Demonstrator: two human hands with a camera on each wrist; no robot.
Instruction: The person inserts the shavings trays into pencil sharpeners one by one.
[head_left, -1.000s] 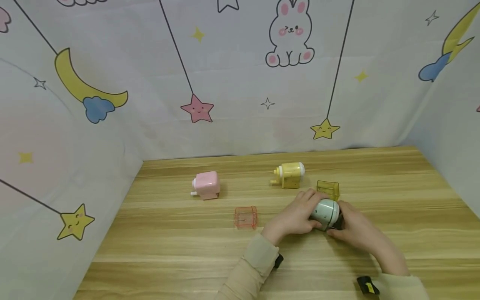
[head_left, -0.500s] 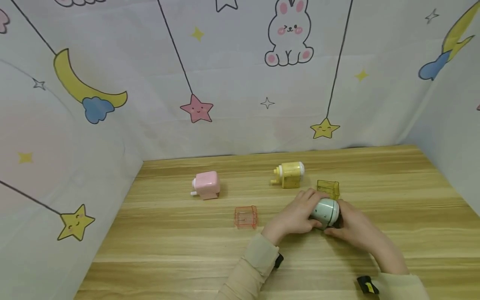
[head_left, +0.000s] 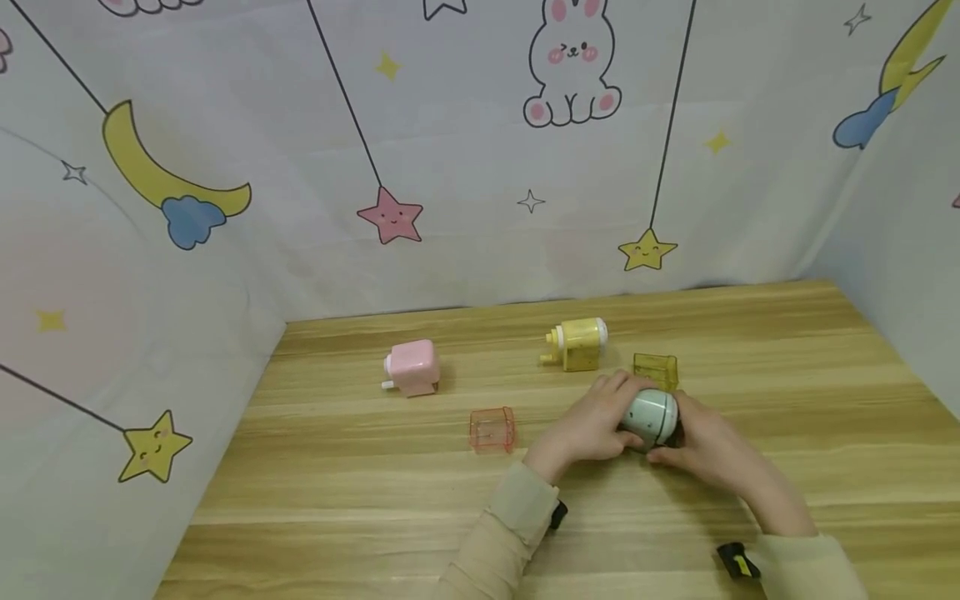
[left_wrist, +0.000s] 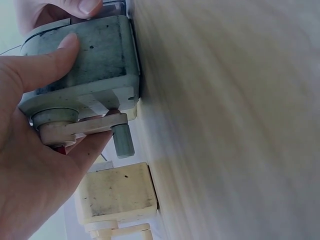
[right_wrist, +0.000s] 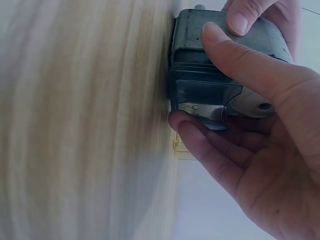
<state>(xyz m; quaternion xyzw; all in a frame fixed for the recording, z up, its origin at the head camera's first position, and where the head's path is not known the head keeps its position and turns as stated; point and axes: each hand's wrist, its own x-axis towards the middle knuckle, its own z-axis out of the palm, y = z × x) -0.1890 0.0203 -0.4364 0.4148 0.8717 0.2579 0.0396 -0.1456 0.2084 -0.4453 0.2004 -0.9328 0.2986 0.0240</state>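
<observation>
A pale green crank pencil sharpener (head_left: 651, 415) stands on the table between both hands. My left hand (head_left: 592, 425) grips its crank side, the thumb lying on the body; the crank handle (left_wrist: 123, 140) shows below it in the left wrist view. From the other end my right hand (head_left: 712, 446) holds it, thumb on the green body and fingers around a dark see-through shavings drawer (right_wrist: 200, 97). That drawer sits in the sharpener's lower end; whether it is fully in, I cannot tell.
Behind the hands stand a yellow sharpener (head_left: 581, 344) and a see-through yellow drawer (head_left: 656, 371). Further left are a pink sharpener (head_left: 415, 367) and a see-through red drawer (head_left: 492, 430). A printed cloth (head_left: 465, 267) closes off the table's back.
The right thumb and fingers have shifted slightly left against the green sharpener, and less of the dark drawer shows at its right. The left hand keeps its hold. The head view has tilted slightly.
</observation>
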